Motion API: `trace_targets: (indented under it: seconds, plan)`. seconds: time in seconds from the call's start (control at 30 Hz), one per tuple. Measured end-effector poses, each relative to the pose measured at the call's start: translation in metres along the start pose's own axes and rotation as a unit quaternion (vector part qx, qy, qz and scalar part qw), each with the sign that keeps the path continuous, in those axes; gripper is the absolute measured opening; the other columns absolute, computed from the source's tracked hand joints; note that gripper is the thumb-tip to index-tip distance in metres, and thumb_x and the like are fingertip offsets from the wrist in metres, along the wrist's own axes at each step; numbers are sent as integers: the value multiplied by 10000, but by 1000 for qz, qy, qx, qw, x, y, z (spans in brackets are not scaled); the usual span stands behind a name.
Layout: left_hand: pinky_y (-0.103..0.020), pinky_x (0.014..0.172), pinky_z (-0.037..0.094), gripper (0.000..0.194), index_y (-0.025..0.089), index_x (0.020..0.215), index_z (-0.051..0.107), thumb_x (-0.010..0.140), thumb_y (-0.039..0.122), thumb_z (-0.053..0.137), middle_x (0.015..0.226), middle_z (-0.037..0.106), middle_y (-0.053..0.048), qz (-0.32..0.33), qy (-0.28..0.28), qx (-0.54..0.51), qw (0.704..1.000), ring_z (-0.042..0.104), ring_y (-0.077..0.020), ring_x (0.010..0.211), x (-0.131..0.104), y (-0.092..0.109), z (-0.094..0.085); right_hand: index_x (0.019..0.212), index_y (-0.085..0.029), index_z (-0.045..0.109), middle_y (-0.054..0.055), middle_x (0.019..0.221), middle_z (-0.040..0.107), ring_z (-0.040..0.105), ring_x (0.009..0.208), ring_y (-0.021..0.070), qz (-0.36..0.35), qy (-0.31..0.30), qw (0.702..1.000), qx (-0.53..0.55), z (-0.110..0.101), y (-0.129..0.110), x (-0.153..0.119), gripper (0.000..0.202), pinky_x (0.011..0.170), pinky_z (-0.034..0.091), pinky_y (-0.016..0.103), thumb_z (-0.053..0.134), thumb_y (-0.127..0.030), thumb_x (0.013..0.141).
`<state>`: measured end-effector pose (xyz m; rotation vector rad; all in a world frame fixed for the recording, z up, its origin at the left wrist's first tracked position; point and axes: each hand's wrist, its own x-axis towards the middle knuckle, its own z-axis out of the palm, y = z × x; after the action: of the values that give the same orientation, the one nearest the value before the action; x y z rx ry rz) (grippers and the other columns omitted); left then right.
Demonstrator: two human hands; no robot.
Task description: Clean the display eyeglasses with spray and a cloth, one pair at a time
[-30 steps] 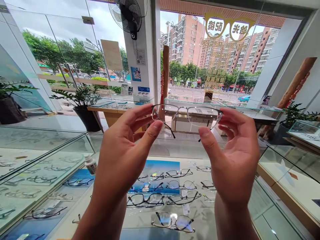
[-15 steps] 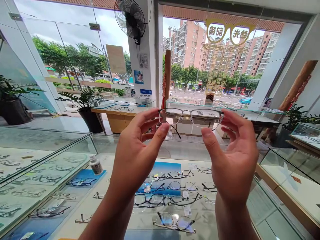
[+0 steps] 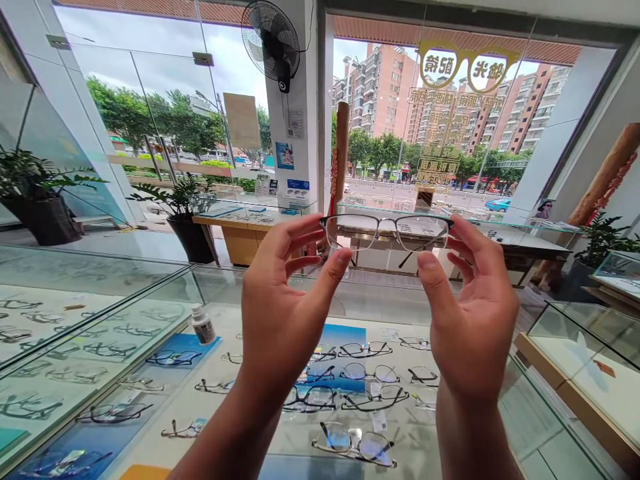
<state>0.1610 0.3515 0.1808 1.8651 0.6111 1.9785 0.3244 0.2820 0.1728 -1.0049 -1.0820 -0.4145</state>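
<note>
A pair of half-rim eyeglasses point(image 3: 387, 230), dark along the top with clear lenses, is held up level between my two hands. My left hand point(image 3: 285, 300) has its fingertips at the left end of the frame, its thumb raised below the lens. At the right end, the fingers of my right hand point(image 3: 467, 307) touch the frame's corner, with the thumb below the right lens. One dark temple tip shows beneath the lenses. Below my hands, several eyeglasses point(image 3: 367, 350) lie in rows in the display case, some on a blue card point(image 3: 345, 333).
A small white bottle point(image 3: 203, 325) stands at the left of the case. Another glass case point(image 3: 580, 360) is at the right. Potted plants point(image 3: 193, 230), a wall fan point(image 3: 273, 43) and a far counter point(image 3: 240, 243) lie beyond, before large windows.
The view has shifted slightly left, so the surroundings appear further right. The held glasses have turned a little, and the visible temple tip now shows under the right lens instead of the left.
</note>
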Motion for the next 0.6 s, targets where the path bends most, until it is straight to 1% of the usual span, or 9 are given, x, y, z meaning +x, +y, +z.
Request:
trace_targets:
  seconds: [0.13,0.27,0.37,0.6]
  plan:
    - [-382,891,640,443,283,1290,688,880,354,841,1220,713,-68,55,48,48,996,703,-233,1100,-6,5,4,1453,-267,612,109,1397,637,617,1245,288,26,-13,999,26,3,5,-1,498,1081,508,558,665,-395,975]
    - [-381,859,625,449,282,1280,684,867,328,853,1184,695,-59,100,70,76,990,684,-224,1062,-9,8,5,1471,-248,607,124,1397,642,611,1261,295,50,-31,998,36,4,6,-2,518,1093,500,561,647,-418,983]
    - [-382,848,613,442,287,1272,684,865,312,855,1163,691,-55,109,76,85,987,674,-219,1041,-9,9,4,1479,-246,601,128,1392,645,608,1267,296,54,-37,997,34,4,5,-3,519,1094,498,562,629,-423,992]
    - [-380,845,601,448,289,1267,684,857,315,863,1152,684,-52,103,77,87,988,667,-215,1030,-8,8,3,1455,-230,618,128,1373,659,616,1246,292,53,-34,998,29,6,4,-3,506,1080,495,552,629,-436,993]
